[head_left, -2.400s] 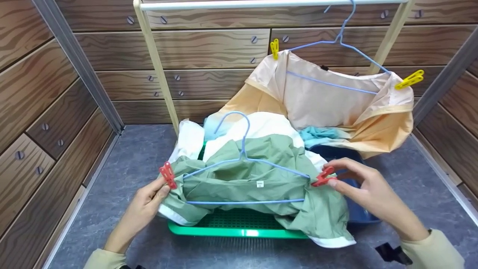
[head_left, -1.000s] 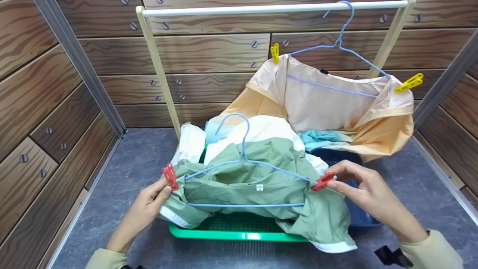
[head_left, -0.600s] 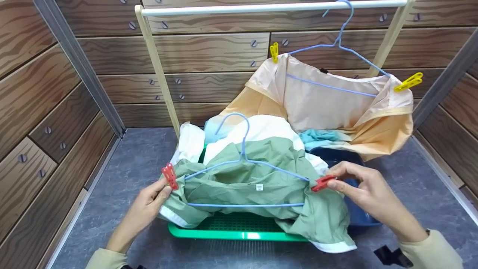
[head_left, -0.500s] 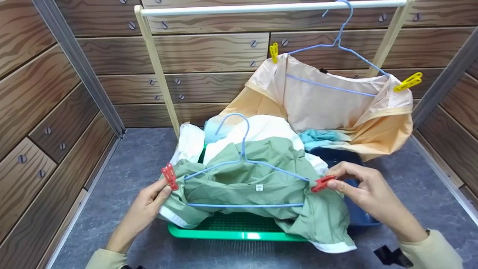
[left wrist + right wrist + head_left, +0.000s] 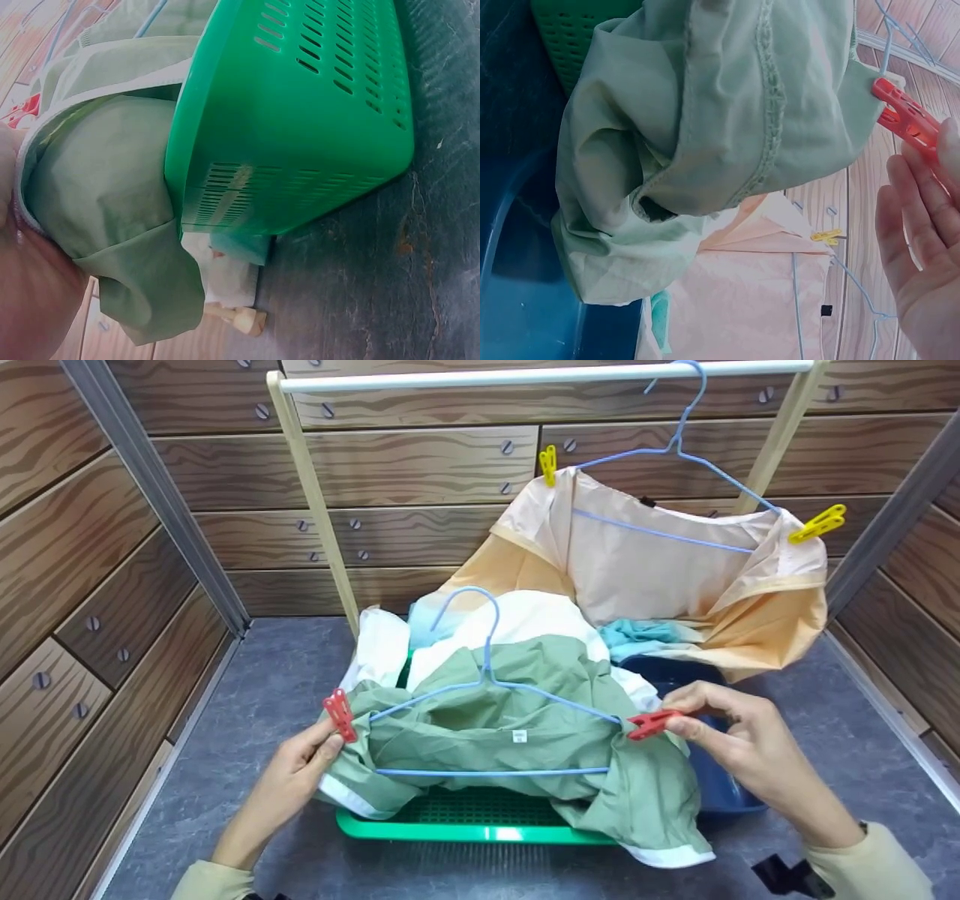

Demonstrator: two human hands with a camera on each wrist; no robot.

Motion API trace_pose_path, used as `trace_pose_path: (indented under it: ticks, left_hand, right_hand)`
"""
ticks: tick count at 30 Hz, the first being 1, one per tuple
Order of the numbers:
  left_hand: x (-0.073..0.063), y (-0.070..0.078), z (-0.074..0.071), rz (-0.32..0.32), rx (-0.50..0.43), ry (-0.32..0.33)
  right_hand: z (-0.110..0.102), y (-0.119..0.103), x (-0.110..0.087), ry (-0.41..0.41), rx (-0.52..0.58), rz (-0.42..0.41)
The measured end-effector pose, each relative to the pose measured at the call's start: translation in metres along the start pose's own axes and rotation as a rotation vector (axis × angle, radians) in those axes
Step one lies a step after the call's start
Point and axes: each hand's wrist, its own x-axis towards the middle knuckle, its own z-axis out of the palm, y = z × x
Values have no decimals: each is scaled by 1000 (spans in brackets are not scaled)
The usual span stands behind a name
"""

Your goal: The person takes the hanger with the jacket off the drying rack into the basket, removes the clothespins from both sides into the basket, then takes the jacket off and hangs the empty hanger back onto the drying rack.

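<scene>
A green shirt (image 5: 540,739) with white hems lies draped over a green basket (image 5: 480,832), and a blue hanger (image 5: 495,772) sits in its neckline. My left hand (image 5: 289,772) pinches the shirt's left shoulder, right below a red clothespin (image 5: 340,715) that is clipped there. At the other shoulder my right hand (image 5: 757,746) pinches the handles of a second red clothespin (image 5: 651,724), whose tip is at the cloth by the hanger's end. In the right wrist view this clothespin (image 5: 907,116) meets the edge of the shirt (image 5: 795,112).
Behind, a peach garment (image 5: 622,562) hangs by a blue hanger (image 5: 682,450) from a rack's white rail (image 5: 480,379), held by yellow clothespins (image 5: 819,525). A dark blue bin (image 5: 731,791) stands right of the basket. White cloth (image 5: 517,619) lies behind the shirt.
My right hand has shifted slightly right along the clothespin's handles, and that clothespin now lies more level. The left hand keeps its hold. The view has tilted a little since the oldest frame.
</scene>
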Motion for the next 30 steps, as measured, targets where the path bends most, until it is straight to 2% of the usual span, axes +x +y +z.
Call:
trace_pose_path:
  ticks: [4, 8, 14, 17, 21, 25, 30]
  left_hand:
    - [0, 0, 0, 8, 8, 3]
    - [0, 0, 0, 18, 16, 7]
    - [0, -1, 0, 14, 7, 1]
    - [0, -1, 0, 22, 3, 2]
    - [0, -2, 0, 32, -5, 3]
    - [0, -3, 0, 25, -21, -2]
    - [-1, -3, 0, 20, -5, 2]
  right_hand:
    - [-3, -2, -1, 15, -24, 20]
    - [-8, -3, -2, 48, -10, -3]
    - [-18, 0, -3, 90, 21, 21]
    - [-23, 4, -5, 113, 18, 5]
    - [-30, 10, -6, 160, -41, 5]
    - [-37, 20, -7, 225, -128, 75]
    - [-45, 42, -10, 255, -238, 148]
